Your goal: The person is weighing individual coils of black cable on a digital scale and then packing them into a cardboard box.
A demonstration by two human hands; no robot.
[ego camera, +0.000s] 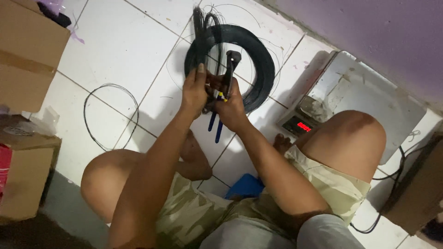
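Head view: left hand [194,90] pinches a bundle of thin black wire strands [201,32] rising above its fingers; right hand [230,108] grips blue-handled pliers [224,87] just beside. Springy strands could slip free or jab the fingers, I judge.

- White tiled floor [120,50] with dark grout lines.
- Thick black coil of wire [258,55] lies on it.
- Single thin black wire loop [87,117] left of the coil.
- Flat metal weighing scale [364,92] right of the coil.
- Brown cardboard boxes [25,50] far left of the coil.
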